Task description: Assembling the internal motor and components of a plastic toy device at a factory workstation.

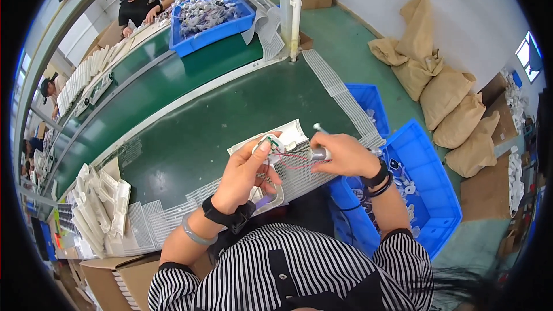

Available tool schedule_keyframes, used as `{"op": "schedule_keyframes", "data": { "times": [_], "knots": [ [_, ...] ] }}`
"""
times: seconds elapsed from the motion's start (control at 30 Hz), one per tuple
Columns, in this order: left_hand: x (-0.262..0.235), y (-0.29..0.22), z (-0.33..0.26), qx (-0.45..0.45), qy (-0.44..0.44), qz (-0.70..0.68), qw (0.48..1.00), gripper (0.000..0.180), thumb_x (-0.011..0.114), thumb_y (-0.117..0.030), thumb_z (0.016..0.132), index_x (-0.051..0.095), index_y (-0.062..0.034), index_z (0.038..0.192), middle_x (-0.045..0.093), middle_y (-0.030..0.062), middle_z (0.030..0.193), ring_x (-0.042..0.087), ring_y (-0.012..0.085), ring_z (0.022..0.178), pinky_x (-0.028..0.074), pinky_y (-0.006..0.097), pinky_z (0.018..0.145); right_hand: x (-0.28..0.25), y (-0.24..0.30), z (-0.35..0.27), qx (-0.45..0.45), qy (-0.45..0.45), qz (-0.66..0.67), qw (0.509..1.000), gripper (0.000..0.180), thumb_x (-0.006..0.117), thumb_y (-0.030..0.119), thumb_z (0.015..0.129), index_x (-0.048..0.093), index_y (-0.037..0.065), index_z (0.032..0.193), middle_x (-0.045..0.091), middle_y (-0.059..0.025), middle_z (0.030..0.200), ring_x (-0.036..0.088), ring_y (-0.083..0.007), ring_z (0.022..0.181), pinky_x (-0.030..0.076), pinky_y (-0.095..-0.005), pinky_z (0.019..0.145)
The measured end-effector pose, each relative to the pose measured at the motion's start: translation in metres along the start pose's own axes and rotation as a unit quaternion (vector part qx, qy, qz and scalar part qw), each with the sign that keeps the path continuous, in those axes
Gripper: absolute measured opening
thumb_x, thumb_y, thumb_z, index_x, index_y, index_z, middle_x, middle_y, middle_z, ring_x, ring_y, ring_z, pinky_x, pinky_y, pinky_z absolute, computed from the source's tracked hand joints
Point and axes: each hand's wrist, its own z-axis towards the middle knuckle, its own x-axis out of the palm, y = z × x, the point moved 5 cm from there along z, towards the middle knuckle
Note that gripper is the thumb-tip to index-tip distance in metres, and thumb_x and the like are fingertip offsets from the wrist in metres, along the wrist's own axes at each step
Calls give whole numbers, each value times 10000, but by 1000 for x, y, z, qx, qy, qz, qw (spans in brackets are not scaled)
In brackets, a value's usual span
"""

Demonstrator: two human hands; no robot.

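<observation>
My left hand (246,174) pinches a small part with thin red wires against a white plastic housing (275,139) that lies on the near edge of the green workbench (213,121). The wires (291,160) loop across the housing toward my right hand (344,155). That hand is closed around a silver pen-like tool (319,151), its metal tip (317,128) pointing up and away from me over the housing. Both wrists wear dark bands.
Blue bins (429,196) with small parts stand at my right. White housings are stacked at the left (101,210) above a cardboard box (129,273). A far blue bin (212,17), a white post (290,11), filled sacks (443,92) and other workers (141,1) along the belt.
</observation>
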Motion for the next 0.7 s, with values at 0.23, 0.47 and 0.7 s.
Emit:
{"op": "schedule_keyframes", "data": {
  "times": [0.23,0.47,0.7],
  "knots": [
    [-1,32,0,-74,59,-52,994,492,513,-396,1065,517,-104,1462,617,70,1156,655,158,877,624,333,647,-24,-10,-4,-39,-9,-14,999,367,805,367,850,688,63,1017,626,-71,821,635,-255,751,499,-363,682],
    [-45,64,1,-103,-9,-155,983,413,554,-325,1057,566,-71,1382,622,68,1151,652,163,932,643,361,692,-14,-21,53,51,121,103,986,351,759,364,910,736,52,1069,704,-77,890,641,-132,770,506,-295,677],
    [-91,86,10,-45,-165,-148,974,356,552,-277,1060,599,-15,1296,635,79,1128,674,167,929,650,345,727,29,-30,133,-49,56,-54,996,369,759,354,887,730,73,1125,616,-96,924,620,-241,830,515,-332,727]
  ]
}}
